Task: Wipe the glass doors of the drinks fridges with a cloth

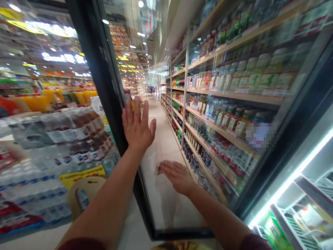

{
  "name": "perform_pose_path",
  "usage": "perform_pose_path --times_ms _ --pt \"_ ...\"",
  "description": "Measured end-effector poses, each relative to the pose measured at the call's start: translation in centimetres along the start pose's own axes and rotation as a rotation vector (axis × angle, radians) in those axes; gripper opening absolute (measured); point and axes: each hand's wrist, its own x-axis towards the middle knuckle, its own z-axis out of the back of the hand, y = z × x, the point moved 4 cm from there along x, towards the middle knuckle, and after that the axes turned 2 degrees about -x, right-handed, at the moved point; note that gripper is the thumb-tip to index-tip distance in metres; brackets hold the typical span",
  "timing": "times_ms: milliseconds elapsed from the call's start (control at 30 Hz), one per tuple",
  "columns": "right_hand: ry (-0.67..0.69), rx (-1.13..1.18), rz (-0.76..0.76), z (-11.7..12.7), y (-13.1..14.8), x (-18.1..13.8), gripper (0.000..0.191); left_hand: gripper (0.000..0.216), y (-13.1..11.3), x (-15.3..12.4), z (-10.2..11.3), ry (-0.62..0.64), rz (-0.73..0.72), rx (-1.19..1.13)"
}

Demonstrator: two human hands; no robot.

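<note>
My left hand (139,125) is raised with its fingers spread, palm towards the glass door (166,146) near its black frame (104,59). Lower and to the right, my right hand (178,177) is held close to the same pane, fingers together and pointing left. A small pale, brownish patch shows at its fingertips; whether this is a cloth edge or a reflection I cannot tell. The underside of that hand is hidden. The door stands swung out from a lit cooler, and its glass shows shelves of bottles.
Wrapped bottle packs (65,128) are stacked on the left, with a yellow sign (83,173) and a beige chair-like back (84,187) beside them. At lower right is the lit cooler with a wire rack (293,225) and packaged goods. Bottle shelves (234,93) line the right side.
</note>
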Motion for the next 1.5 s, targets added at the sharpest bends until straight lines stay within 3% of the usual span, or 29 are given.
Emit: perform_pose_path --times_ms 67,200,267,333,433,533,733,833,967,1033,1167,1267,1400,1500 --pt "-0.051 -0.04 -0.059 1.7 -1.5 0.7 0.05 0.066 0.0 0.0 -0.1 -0.007 -0.013 0.008" --pt "-0.366 -0.227 -0.381 6.8 -6.6 2.7 0.053 0.067 0.1 0.1 -0.4 0.008 -0.008 -0.019" --pt "-0.457 -0.292 -0.459 7.6 -7.5 2.0 0.057 0.069 0.1 0.1 -0.5 0.02 0.012 -0.039" --pt "-0.438 -0.313 -0.432 6.7 -6.7 0.1 0.06 0.07 0.2 0.2 -0.5 0.021 0.021 -0.041" --pt "-0.255 -0.256 -0.302 3.9 -4.2 -3.0 0.059 0.067 0.3 0.2 -0.6 0.007 0.007 -0.046" --pt "-0.148 -0.208 -0.279 3.1 -3.5 -3.7 0.054 0.066 0.4 0.2 -0.8 0.001 -0.006 -0.041" --pt "-0.299 -0.325 -0.406 5.8 -6.2 0.7 0.057 0.064 0.5 0.3 -1.3 0.005 -0.003 -0.015" --pt "-0.227 -0.339 -0.383 5.0 -5.5 3.2 0.056 0.064 0.4 0.4 -1.4 0.002 -0.004 -0.024" --pt "-0.106 -0.308 -0.197 4.6 -5.1 7.7 0.058 0.063 0.4 0.3 -1.5 -0.019 -0.036 0.005" --pt "-0.144 -0.325 -0.171 6.2 -6.6 10.6 0.059 0.063 0.5 0.3 -1.6 -0.029 -0.04 0.005" --pt "-0.298 -0.367 -0.323 9.8 -10.3 14.7 0.061 0.061 0.7 0.2 -1.8 -0.058 -0.065 0.019" --pt "-0.297 -0.373 -0.312 9.1 -9.9 14.2 0.064 0.06 0.8 0.2 -2.1 -0.092 -0.093 0.049" --pt "-0.153 -0.347 -0.073 6.5 -7.8 11.5 0.064 0.06 1.0 0.4 -2.7 -0.099 -0.095 0.037" --pt "-0.179 -0.359 -0.132 8.0 -9.7 11.1 0.063 0.06 1.4 0.6 -3.3 -0.067 -0.066 0.009"
